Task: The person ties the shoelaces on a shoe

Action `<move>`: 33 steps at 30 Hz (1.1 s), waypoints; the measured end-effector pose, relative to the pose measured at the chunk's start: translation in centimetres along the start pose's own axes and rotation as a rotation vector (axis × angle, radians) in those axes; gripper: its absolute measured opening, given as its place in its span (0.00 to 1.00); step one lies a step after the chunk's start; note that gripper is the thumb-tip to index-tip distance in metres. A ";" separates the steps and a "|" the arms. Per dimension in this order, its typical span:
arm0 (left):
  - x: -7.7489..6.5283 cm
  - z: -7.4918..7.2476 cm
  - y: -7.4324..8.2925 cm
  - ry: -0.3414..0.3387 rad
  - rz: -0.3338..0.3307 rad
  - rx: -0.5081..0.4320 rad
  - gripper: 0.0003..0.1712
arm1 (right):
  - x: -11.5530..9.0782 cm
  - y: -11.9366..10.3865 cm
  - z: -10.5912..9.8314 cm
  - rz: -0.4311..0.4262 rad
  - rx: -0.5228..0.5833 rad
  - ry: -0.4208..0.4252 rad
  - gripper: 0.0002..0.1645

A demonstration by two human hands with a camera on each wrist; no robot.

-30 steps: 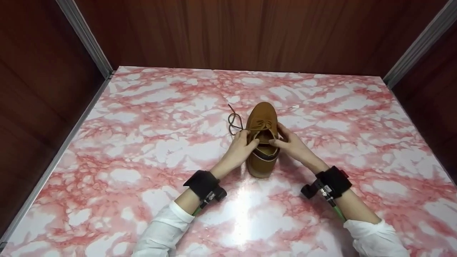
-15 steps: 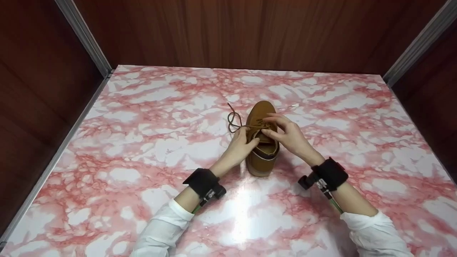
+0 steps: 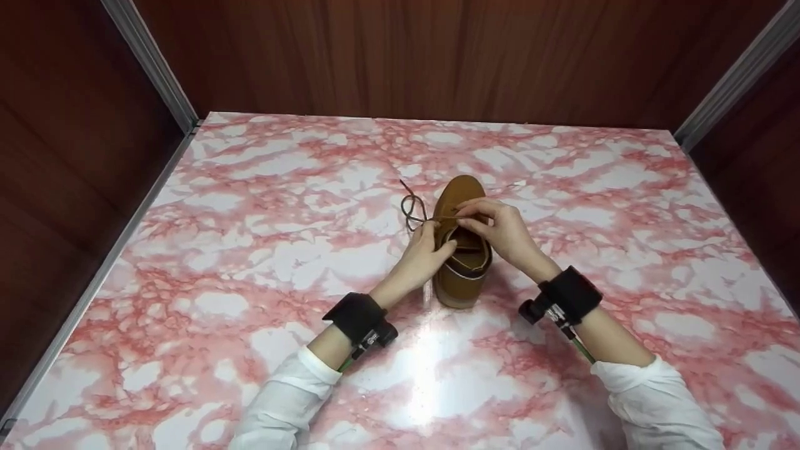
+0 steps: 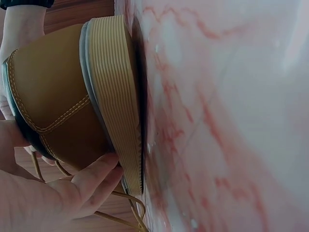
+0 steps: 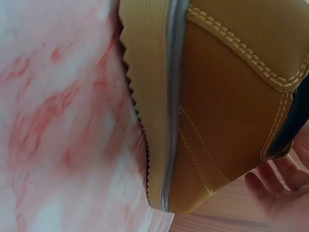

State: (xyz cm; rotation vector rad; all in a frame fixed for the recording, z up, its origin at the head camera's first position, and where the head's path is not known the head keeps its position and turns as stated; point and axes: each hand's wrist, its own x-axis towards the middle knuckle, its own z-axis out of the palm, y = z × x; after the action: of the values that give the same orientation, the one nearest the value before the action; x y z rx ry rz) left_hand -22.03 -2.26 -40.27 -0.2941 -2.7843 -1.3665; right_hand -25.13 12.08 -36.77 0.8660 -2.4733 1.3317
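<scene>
A tan lace-up shoe [image 3: 461, 290] stands on its sole, toe pointing away from me. My left hand [image 3: 420, 261] grips its left side, with the thumb at the collar and the fingers along the outer wall, as the left wrist view confirms near the ridged sole [image 4: 113, 82]. Above the laced front, my right hand [image 3: 509, 236] pinches a brown shoelace [image 3: 447, 217] between thumb and fingers. More of the shoelace [image 4: 133, 198] trails in loops past the left fingers. In the right wrist view, the shoe's side [image 5: 227, 111] hides part of the right hand [image 5: 285, 193].
Beneath the shoe spreads a red-and-white marbled tabletop [image 3: 219, 306]. Dark wooden panels [image 3: 400, 56] enclose it at the back and both sides, with metal corner posts [image 3: 153, 62]. Black wrist straps [image 3: 572, 295] with small cameras are on both forearms.
My right hand has left the shoe's right side, moved up over the laces and taken hold of a shoelace. My left hand stays on the shoe's left side.
</scene>
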 end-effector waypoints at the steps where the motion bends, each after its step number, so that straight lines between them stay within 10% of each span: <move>1: 0.0 0.0 0.0 -0.005 0.001 -0.002 0.26 | 0.1 0.7 0.0 0.023 0.034 0.004 0.08; 11: -0.1 0.0 0.1 -0.012 -0.011 0.000 0.26 | 2.1 15.3 0.8 0.037 0.204 0.280 0.11; 18: -0.1 0.1 0.0 -0.004 0.003 0.015 0.25 | 2.1 17.3 -1.7 0.051 0.568 0.351 0.14; 24: -0.1 0.2 0.0 -0.007 -0.002 0.010 0.25 | 1.3 18.6 -4.7 0.151 0.650 0.485 0.16; 33: -0.1 0.1 0.1 -0.011 -0.009 0.022 0.26 | -1.5 15.5 -8.8 0.375 0.968 0.606 0.13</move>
State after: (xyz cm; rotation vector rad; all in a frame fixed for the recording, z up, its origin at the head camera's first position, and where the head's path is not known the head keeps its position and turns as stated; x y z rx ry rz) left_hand -21.91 -2.15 -40.27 -0.2892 -2.8109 -1.3386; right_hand -33.77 26.37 -43.14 0.0346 -1.4940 2.5129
